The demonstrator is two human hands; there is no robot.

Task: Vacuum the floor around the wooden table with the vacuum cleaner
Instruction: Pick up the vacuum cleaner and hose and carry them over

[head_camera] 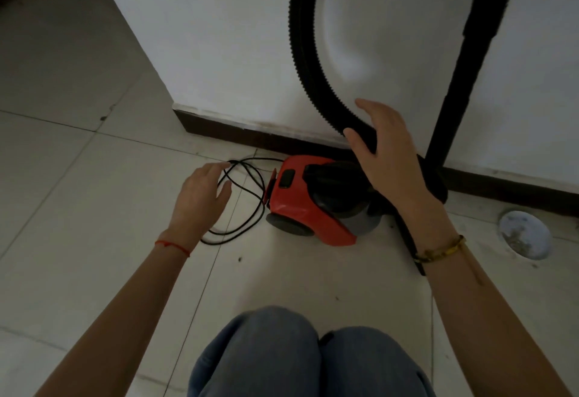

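1. Head view, looking down: a person crouches on a pale tiled floor [94, 177], their knees in blue jeans [307, 356] at the bottom edge
2. A small red and black vacuum cleaner [308, 208] sits on the floor just in front of a white wall [219, 36] with a dark skirting board [238, 133]
3. Its ribbed black hose [302, 51] rises in a tall loop against the wall, and a straight black tube [454, 89] leans upright to the right of the loop
4. A thin black power cord [247, 196] lies in loose loops on the floor just left of the vacuum cleaner
5. The left hand [200, 199] hovers over the cord, fingers spread and loose, holding nothing; a red thread circles its wrist
6. The right hand [388, 158] is spread wide above the vacuum cleaner's top, near the lower end of the hose, gripping nothing; a gold bracelet sits on that wrist
7. A round pale floor drain cover [524, 235] lies to the right, near the wall
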